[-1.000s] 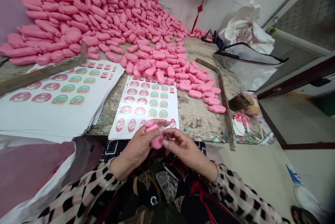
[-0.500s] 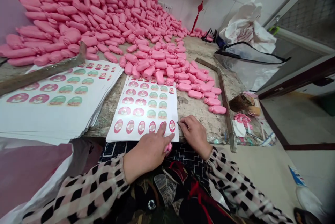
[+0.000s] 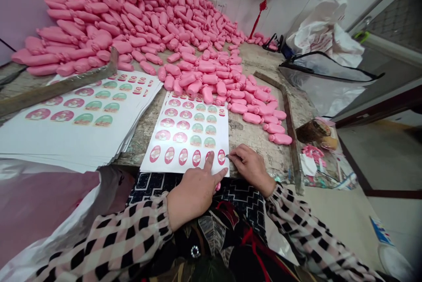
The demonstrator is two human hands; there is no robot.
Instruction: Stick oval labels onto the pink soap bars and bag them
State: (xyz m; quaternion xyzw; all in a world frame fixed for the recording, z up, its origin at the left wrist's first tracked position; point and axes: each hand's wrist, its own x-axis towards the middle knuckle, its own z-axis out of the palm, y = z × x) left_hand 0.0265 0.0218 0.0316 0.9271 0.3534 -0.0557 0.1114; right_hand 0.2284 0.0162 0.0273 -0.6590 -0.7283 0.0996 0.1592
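A sheet of stickers (image 3: pixel 189 165) lies at the table's front edge, with oval and dome-shaped labels in pink and green. My left hand (image 3: pixel 196 187) rests on its lower right part, two fingers spread on the paper. Below them, the curled fingers hold a small pink bottle (image 3: pixel 217 186), mostly hidden by the hand. At the sheet's right edge, my right hand (image 3: pixel 252 167) pinches a small dark pointed tool (image 3: pixel 228 155); its exact kind is unclear. The tool's tip is at the last oval sticker (image 3: pixel 221 157) of the bottom row.
Pink bottles (image 3: pixel 145 13) are heaped at the back, spilling onto the sticker sheet's far end. Left lies another stack of sticker sheets (image 3: pixel 72 141) under a wooden strip (image 3: pixel 59 88). A wooden edge strip (image 3: pixel 292 141) bounds the right side, near a brown jar (image 3: pixel 311 131).
The view has shifted slightly, so the whole scene sits further right. Both hands keep nearly the same place on the sheet, the tool's tip still at the last oval sticker.
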